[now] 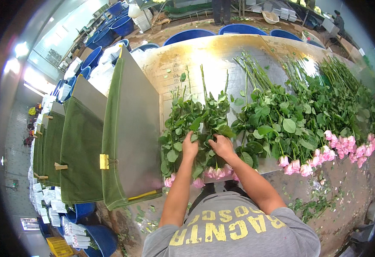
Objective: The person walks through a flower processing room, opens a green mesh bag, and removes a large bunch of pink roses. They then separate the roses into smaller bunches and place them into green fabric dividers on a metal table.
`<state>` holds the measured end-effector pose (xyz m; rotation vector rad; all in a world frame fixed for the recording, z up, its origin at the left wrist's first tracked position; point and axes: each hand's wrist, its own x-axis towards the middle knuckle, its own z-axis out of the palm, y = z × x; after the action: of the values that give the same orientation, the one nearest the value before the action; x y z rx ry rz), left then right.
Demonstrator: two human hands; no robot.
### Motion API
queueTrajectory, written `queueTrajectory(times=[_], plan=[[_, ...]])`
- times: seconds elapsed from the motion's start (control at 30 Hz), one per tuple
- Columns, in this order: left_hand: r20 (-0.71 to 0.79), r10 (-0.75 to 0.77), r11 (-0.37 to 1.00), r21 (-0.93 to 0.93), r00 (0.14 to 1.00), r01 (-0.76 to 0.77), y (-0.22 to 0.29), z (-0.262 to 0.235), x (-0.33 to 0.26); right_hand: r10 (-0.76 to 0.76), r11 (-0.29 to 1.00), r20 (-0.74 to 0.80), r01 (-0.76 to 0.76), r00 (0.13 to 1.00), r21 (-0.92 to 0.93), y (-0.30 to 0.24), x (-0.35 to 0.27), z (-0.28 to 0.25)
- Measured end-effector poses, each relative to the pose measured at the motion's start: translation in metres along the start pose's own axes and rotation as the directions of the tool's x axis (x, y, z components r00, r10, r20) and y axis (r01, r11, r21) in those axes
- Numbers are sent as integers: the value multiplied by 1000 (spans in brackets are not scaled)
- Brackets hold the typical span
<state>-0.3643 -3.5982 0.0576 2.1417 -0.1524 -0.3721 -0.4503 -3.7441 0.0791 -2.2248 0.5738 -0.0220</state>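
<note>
Pink long-stemmed roses lie across a metal table (239,43), heads toward me and cut stems pointing away. My left hand (190,147) is closed among the leaves of a small bunch of roses (181,115) at the left. Leaves cover part of its fingers. Beside it, my right hand (221,146) has thumb and fingers curled round the leafy stems of another small bunch of roses (216,107). Pink blooms (217,172) from that bunch hang near the table's front edge, below my right wrist. The two hands are a little apart.
Larger rose piles (281,115) cover the table's right side. Upright panels covered in green cloth (112,128) stand at the left, one with a yellow clip (104,162). Blue tubs (189,35) line the far edge. Cut leaves (316,205) litter the floor.
</note>
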Motion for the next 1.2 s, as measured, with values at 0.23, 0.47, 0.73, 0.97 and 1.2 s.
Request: queueTrajectory(times=[0.23,0.47,0.73,0.97,1.2], plan=[[242,-96,916,-359,965,181,49,-51,-10,43,999,11,-43,999,4,8,4,6],[110,277,756,-638,955,-145,171,-141,-116,-180,979,83,187,980,-83,21,16,14],[-684,491,599,-184,540,-779,196,-366,-302,-38,969,30,44,999,-243,13,20,22],[-624,391,898,101,676,-427,22,-589,-177,-126,949,-15,116,992,-292,14,19,26],[-492,77,993,-41,867,-111,-188,-559,37,-25,927,-88,-10,996,-375,38,24,25]])
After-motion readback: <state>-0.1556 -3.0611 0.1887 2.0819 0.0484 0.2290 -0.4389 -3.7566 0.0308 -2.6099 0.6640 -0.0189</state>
